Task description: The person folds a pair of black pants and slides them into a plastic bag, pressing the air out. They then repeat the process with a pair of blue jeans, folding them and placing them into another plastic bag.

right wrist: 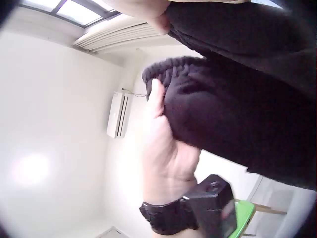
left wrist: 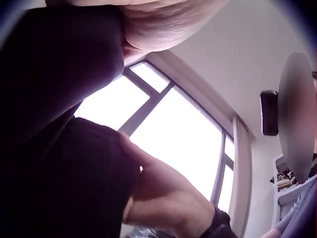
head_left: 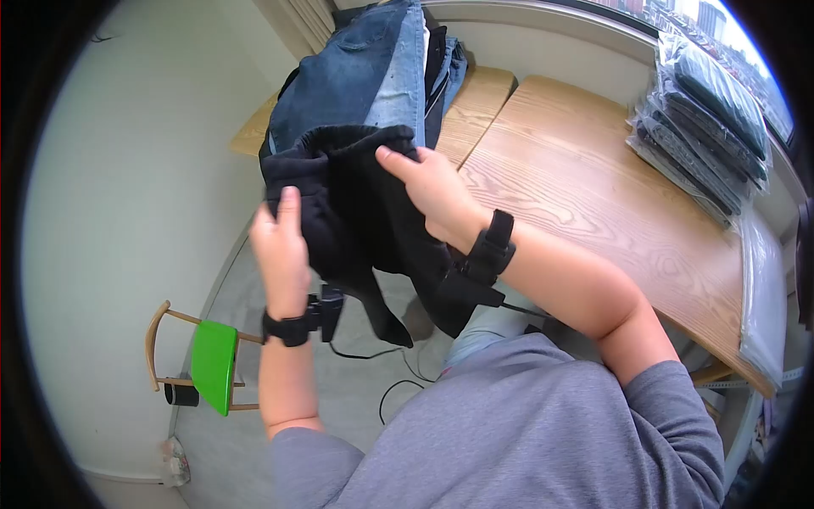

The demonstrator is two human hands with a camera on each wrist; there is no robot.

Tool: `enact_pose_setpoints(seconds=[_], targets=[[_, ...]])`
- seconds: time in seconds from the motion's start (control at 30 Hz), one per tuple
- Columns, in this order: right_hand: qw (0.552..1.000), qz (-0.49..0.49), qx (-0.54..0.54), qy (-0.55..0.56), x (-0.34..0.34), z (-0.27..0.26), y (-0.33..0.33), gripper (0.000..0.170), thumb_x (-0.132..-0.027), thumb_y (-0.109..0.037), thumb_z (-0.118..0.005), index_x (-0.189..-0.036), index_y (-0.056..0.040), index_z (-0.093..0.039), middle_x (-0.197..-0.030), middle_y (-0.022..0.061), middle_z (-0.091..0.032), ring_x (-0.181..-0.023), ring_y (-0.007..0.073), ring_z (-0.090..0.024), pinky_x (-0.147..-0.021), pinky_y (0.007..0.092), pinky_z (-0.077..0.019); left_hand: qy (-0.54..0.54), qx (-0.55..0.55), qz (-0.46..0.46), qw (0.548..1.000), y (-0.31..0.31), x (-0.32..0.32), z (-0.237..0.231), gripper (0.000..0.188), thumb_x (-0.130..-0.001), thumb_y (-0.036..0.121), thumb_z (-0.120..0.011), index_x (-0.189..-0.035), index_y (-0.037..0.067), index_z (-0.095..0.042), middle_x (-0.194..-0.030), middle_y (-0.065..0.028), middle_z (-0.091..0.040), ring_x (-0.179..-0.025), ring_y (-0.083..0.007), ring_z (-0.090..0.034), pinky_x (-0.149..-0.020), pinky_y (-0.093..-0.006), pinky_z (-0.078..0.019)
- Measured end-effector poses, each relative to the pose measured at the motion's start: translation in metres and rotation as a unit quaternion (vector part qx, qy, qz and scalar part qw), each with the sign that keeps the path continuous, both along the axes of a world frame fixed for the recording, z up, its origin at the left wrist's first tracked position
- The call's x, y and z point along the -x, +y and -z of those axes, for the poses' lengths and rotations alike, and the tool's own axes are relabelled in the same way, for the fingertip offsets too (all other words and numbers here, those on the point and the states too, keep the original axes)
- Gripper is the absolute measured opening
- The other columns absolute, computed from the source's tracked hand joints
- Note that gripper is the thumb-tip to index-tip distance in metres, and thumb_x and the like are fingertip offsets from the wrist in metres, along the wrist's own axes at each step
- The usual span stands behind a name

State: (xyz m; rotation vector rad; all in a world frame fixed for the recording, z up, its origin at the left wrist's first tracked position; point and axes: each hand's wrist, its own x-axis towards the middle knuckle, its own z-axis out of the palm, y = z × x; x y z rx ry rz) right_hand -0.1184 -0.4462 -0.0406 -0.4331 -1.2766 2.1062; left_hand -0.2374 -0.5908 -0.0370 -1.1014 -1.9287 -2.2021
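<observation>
Black trousers (head_left: 356,204) with a gathered elastic waistband hang between both hands in the head view. The left hand (head_left: 281,254) grips the waistband's left side, thumb on top of the cloth. At the upper right edge, the right hand (head_left: 437,191) pinches the waistband between thumb and fingers. Both legs dangle above the floor. The right wrist view shows the left hand (right wrist: 168,144) holding the black cloth (right wrist: 223,114) by its ruffled edge. In the left wrist view the right hand (left wrist: 168,193) holds the dark cloth (left wrist: 84,173). Fingers behind the fabric are hidden.
A pile of jeans (head_left: 348,76) lies on the wooden table (head_left: 585,187) beyond the trousers. Plastic-wrapped folded clothes (head_left: 704,127) are stacked by the window, with a flat clear bag (head_left: 763,297) at the table's edge. A green chair (head_left: 214,366) and cables (head_left: 398,386) are on the floor side.
</observation>
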Motion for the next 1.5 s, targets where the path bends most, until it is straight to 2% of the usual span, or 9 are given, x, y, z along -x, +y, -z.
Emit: enact_pose_setpoints(seconds=[0.4, 0.47, 0.77, 0.9, 0.97, 1.1, 1.2, 1.3, 1.5], targets=[[0.997, -0.055, -0.020, -0.056, -0.013, 0.030, 0.000, 0.033, -0.094, -0.026, -0.054, -0.107, 0.0039, -0.057, -0.091, 0.0075, -0.062, -0.080, 0.0125, -0.056, -0.070, 0.0278, -0.0466, 0.186, 0.181, 0.041, 0.965, 0.040, -0.061, 0.040, 0.035, -0.089, 0.016, -0.057, -0.116, -0.006, -0.053, -0.088, -0.0228, -0.064, -0.079, -0.0334, -0.064, -0.070, -0.0361, -0.0484], [0.993, -0.084, -0.024, -0.078, -0.016, 0.030, 0.002, 0.032, -0.096, -0.028, -0.050, -0.110, 0.0003, -0.056, -0.095, 0.0044, -0.060, -0.084, 0.0095, -0.051, -0.076, 0.0258, -0.0423, 0.165, 0.206, 0.072, 0.962, 0.039, -0.068, 0.038, 0.033, -0.087, 0.015, -0.061, -0.113, -0.003, -0.055, -0.080, -0.0077, -0.063, -0.068, -0.0113, -0.055, -0.062, -0.0266, -0.0457], [0.986, -0.078, -0.114, -0.088, -0.029, 0.028, -0.001, 0.039, -0.086, -0.027, -0.063, -0.113, 0.0000, -0.054, -0.102, 0.0062, -0.059, -0.092, 0.0126, -0.054, -0.082, 0.0271, -0.0440, 0.227, 0.274, 0.079, 0.931, 0.041, -0.073, 0.044, 0.033, -0.083, 0.016, -0.066, -0.107, -0.004, -0.055, -0.071, -0.0103, -0.059, -0.061, -0.0190, -0.056, -0.058, -0.0295, -0.0455], [0.994, -0.061, -0.031, -0.084, -0.026, 0.045, 0.013, 0.032, -0.082, -0.015, -0.065, -0.107, 0.0022, -0.057, -0.099, 0.0075, -0.061, -0.092, 0.0126, -0.055, -0.082, 0.0269, -0.0446, 0.159, 0.264, 0.167, 0.937, 0.038, -0.070, 0.041, 0.037, -0.082, 0.014, -0.067, -0.113, -0.003, -0.056, -0.075, -0.0064, -0.061, -0.064, -0.0126, -0.056, -0.059, -0.0263, -0.0464], [0.995, -0.040, -0.028, -0.088, -0.028, 0.046, 0.016, 0.028, -0.081, -0.010, -0.063, -0.106, 0.0027, -0.058, -0.097, 0.0077, -0.063, -0.090, 0.0126, -0.057, -0.078, 0.0257, -0.0466, 0.195, 0.264, 0.148, 0.933, 0.026, -0.039, 0.033, 0.039, -0.081, 0.011, -0.067, -0.118, 0.002, -0.058, -0.078, 0.0003, -0.055, -0.068, -0.0086, -0.053, -0.063, -0.0232, -0.0457], [0.991, -0.111, -0.059, -0.039, -0.040, 0.034, -0.001, 0.029, -0.078, -0.012, -0.061, -0.101, 0.0045, -0.060, -0.085, 0.0072, -0.064, -0.074, 0.0116, -0.058, -0.066, 0.0255, -0.0477, 0.394, 0.196, 0.091, 0.893, 0.015, -0.007, -0.015, 0.082, -0.058, 0.016, -0.082, -0.131, 0.006, -0.046, -0.118, -0.0103, -0.055, -0.108, -0.0255, -0.052, -0.094, -0.0366, -0.0407], [0.980, -0.130, -0.153, -0.016, -0.051, 0.022, -0.016, 0.029, -0.076, -0.013, -0.061, -0.098, 0.0054, -0.060, -0.081, 0.0059, -0.062, -0.073, 0.0104, -0.056, -0.067, 0.0246, -0.0464, 0.267, 0.297, 0.252, 0.881, 0.011, 0.000, -0.018, 0.096, -0.050, 0.019, -0.086, -0.135, 0.007, -0.041, -0.126, -0.0127, -0.052, -0.116, -0.0298, -0.049, -0.100, -0.0395, -0.0368], [0.976, -0.130, -0.175, 0.000, -0.055, 0.019, -0.016, 0.031, -0.076, -0.014, -0.060, -0.098, 0.0068, -0.059, -0.081, 0.0071, -0.063, -0.075, 0.0114, -0.056, -0.070, 0.0261, -0.0471, 0.307, 0.396, 0.226, 0.836, 0.001, -0.010, -0.035, 0.099, -0.046, 0.019, -0.088, -0.133, 0.008, -0.041, -0.126, -0.0139, -0.051, -0.115, -0.0301, -0.050, -0.099, -0.0384, -0.0377], [0.962, -0.157, -0.220, 0.031, -0.059, 0.005, -0.008, 0.038, -0.077, -0.016, -0.066, -0.106, 0.0062, -0.057, -0.093, 0.0056, -0.063, -0.086, 0.0099, -0.055, -0.080, 0.0251, -0.0449, 0.317, 0.397, 0.174, 0.844, -0.006, -0.013, -0.045, 0.043, -0.058, -0.001, -0.067, -0.100, 0.000, -0.059, -0.089, -0.0132, -0.060, -0.081, -0.0287, -0.059, -0.078, -0.0315, -0.0459]])
